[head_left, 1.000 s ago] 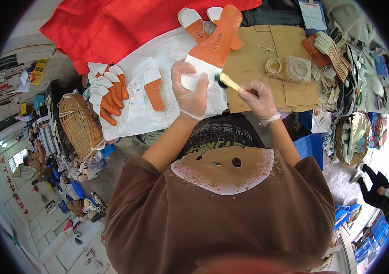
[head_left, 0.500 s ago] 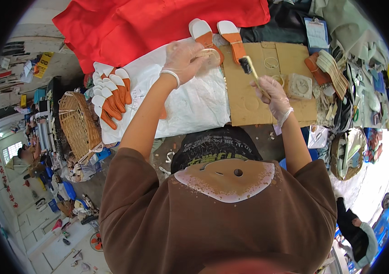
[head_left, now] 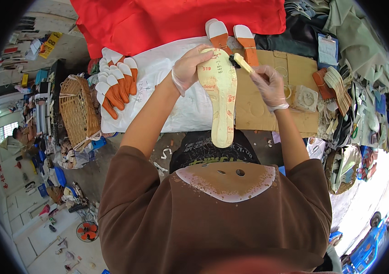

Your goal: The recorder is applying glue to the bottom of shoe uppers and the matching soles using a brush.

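Observation:
Between my arms a pale cream insole board [head_left: 221, 105] with printing on its face hangs lengthwise, its wide end up. My left hand [head_left: 189, 68], in a clear thin glove, is closed on the upper left edge of that wide end. My gloved right hand [head_left: 269, 86] grips a small brush [head_left: 243, 63] with a light handle. The brush's dark bristles touch the board's upper right edge. Beyond the board lie brown insoles with white toe ends [head_left: 217, 32], and another such insole [head_left: 247, 43] is right of them.
Several brown-and-white insoles [head_left: 114, 89] fan out at the left on a white sheet [head_left: 167, 114], beside a wicker basket [head_left: 79, 107]. Cardboard [head_left: 258, 109] covers the right, with a whitish square block [head_left: 305, 98] and stacked strips [head_left: 338, 89]. Red cloth [head_left: 180, 20] lies at the back.
My left hand has brought the insole board up and toward me, showing its printed face. My right hand has moved the brush to the board's edge. The whole view has shifted slightly.

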The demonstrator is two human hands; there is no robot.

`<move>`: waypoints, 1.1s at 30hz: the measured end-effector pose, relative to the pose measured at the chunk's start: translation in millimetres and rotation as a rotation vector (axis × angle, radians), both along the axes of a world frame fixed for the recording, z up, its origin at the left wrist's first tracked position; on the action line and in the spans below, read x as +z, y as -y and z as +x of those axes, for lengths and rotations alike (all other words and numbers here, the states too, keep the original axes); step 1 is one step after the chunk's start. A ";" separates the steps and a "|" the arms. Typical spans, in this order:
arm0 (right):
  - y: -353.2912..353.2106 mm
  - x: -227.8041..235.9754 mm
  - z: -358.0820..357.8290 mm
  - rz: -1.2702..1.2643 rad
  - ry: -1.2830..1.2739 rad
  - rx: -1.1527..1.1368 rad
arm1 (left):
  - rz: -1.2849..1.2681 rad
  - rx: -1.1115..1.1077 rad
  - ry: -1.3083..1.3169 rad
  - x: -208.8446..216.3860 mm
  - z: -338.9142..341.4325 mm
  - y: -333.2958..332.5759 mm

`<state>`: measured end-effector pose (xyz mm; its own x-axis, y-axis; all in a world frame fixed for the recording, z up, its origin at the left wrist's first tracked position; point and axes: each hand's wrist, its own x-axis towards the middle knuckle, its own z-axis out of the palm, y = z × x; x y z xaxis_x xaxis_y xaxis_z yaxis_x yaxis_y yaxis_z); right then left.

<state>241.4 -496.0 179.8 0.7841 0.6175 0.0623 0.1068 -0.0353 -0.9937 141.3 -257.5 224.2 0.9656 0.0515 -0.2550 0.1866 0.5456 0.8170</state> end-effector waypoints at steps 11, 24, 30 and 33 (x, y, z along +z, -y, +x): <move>27.8 32.3 6.2 -0.195 0.061 0.599 | -0.052 0.219 -0.011 -0.5 -16.1 -21.4; 59.9 -39.1 7.1 -0.375 0.114 -0.286 | -0.025 0.416 0.145 0.3 -49.4 28.8; 20.5 -46.1 -47.1 -0.130 0.101 -0.425 | 0.003 0.570 0.231 4.6 -53.3 103.6; 22.8 -19.5 -69.9 -0.110 0.439 -0.279 | 0.115 0.627 0.244 -8.6 -52.5 100.6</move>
